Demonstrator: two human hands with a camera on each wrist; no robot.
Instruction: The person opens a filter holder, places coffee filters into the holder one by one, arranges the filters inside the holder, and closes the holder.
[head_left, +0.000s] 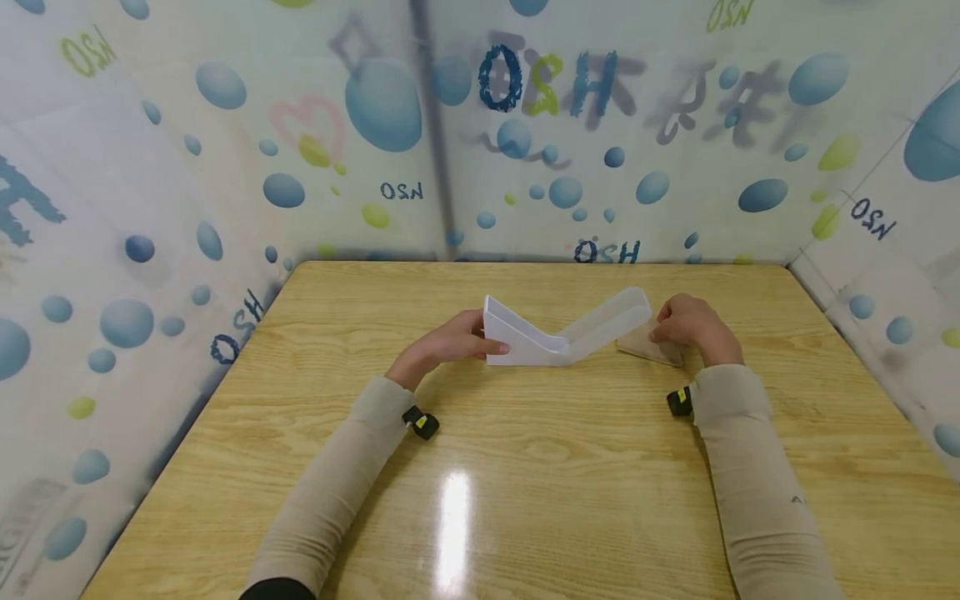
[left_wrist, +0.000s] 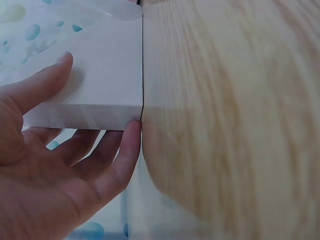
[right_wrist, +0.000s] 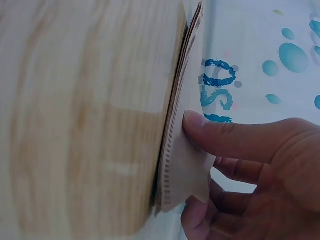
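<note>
A white plastic holder (head_left: 521,346) with a sloping top stands on the table, its translucent lid (head_left: 611,323) swung up to the right. My left hand (head_left: 459,337) grips the holder's left end, thumb on the front face and fingers behind; the left wrist view shows the thumb against the holder's white side (left_wrist: 110,75). To the right of the lid, brown paper coffee filters (head_left: 645,343) lie low over the tabletop. My right hand (head_left: 692,325) pinches them at their right side. Their crimped edge faces the right wrist camera, where several thin layers of filters (right_wrist: 187,160) show together.
The wooden table (head_left: 562,467) has its far edge just beyond the holder. Patterned cloth walls (head_left: 510,167) stand behind and on both sides. Small black wrist cameras sit at both sleeve cuffs.
</note>
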